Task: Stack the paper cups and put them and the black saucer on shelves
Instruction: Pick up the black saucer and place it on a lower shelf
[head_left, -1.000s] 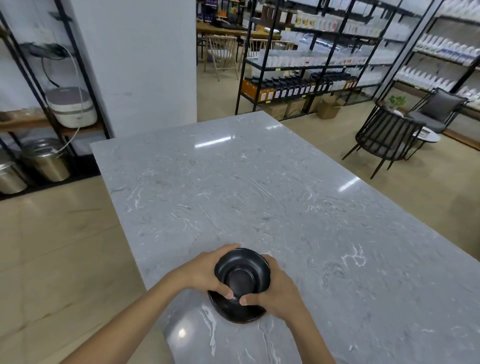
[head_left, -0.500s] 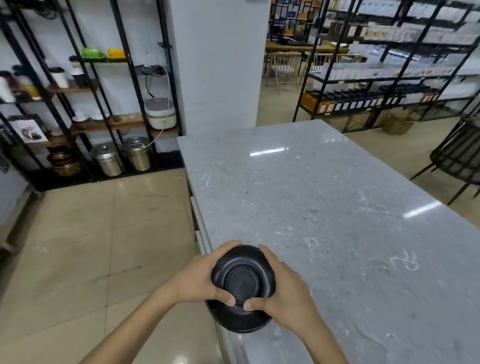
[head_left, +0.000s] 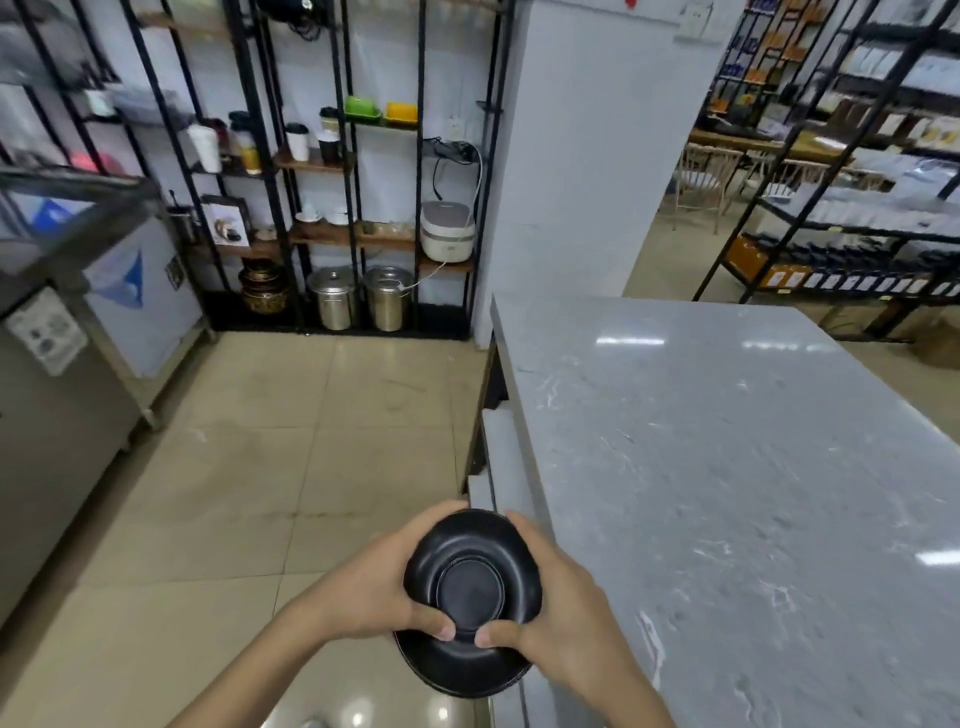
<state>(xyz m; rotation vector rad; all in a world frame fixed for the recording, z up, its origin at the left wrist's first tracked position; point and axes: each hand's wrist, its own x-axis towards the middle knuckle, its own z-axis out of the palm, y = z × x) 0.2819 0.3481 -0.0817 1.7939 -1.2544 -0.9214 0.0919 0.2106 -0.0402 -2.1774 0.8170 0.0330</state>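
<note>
I have both hands, left hand (head_left: 384, 587) and right hand (head_left: 566, 623), clamped on the black saucer (head_left: 470, 587), left of the bench (head_left: 727, 467). Risk: thumb-only top grip slips; saucer drops onto floor.

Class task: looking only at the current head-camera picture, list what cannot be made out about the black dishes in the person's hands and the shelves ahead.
- Lower black saucer: head view, mostly covered by the upper black dish; whether they touch is unclear.
- Left hand and right hand: fingers beneath hidden by the dishes.
- Shelves: items too small and blurred to identify paper cups.
- Top shelf: cut off by the upper edge.
</note>
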